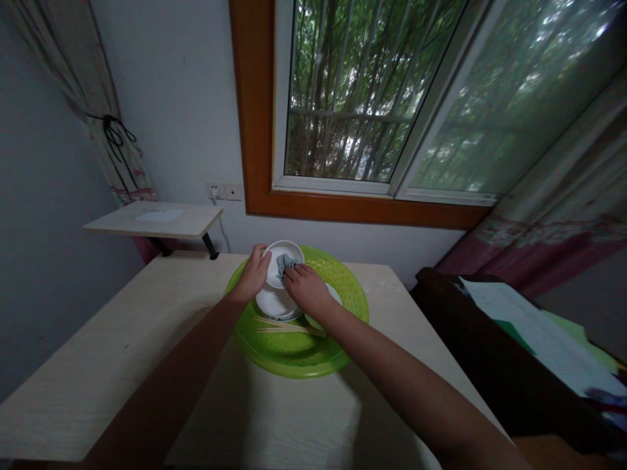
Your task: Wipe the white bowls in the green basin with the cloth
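While gripping bowl (283,261), hands (279,279) outstretched

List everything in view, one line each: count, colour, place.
basin: one, green, middle of the table
bowl: one, white, tilted over the basin, held by left hand
cloth: one, blue-grey, inside the bowl
plate: one, white, in the basin under the bowl
chopsticks: a few, pale wood, lying in the basin
table: one, light wood
small shelf: one, light wood, far left
papers: several, white and green, right
left hand: on the bowl's rim
right hand: fingers on the cloth
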A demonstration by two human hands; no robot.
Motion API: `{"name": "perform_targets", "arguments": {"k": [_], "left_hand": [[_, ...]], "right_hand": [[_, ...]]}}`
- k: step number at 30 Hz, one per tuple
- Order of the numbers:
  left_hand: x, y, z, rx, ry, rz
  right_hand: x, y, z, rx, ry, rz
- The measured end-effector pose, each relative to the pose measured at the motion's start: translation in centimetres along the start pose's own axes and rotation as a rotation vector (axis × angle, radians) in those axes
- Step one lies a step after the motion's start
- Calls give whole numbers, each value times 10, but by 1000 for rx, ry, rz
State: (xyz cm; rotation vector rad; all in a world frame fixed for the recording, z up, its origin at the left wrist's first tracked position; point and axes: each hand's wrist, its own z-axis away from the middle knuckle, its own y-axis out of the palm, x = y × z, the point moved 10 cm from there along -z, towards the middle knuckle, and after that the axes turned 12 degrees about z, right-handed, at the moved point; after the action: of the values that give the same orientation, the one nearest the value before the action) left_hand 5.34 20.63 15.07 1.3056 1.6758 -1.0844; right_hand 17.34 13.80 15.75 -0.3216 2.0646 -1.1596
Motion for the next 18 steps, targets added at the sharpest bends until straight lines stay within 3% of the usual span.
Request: {"name": "perform_targets", "arguments": {"k": [7, 12, 18], "left_hand": [[-1, 3, 1, 17, -3, 8], [-11, 2, 5, 21, 62, 9], [-8, -2, 4, -9, 44, 19]], "right_hand": [[7, 5, 4, -19, -113, -288], [8, -5, 5, -154, -128, -572], [7, -2, -1, -82, -60, -407]]}}
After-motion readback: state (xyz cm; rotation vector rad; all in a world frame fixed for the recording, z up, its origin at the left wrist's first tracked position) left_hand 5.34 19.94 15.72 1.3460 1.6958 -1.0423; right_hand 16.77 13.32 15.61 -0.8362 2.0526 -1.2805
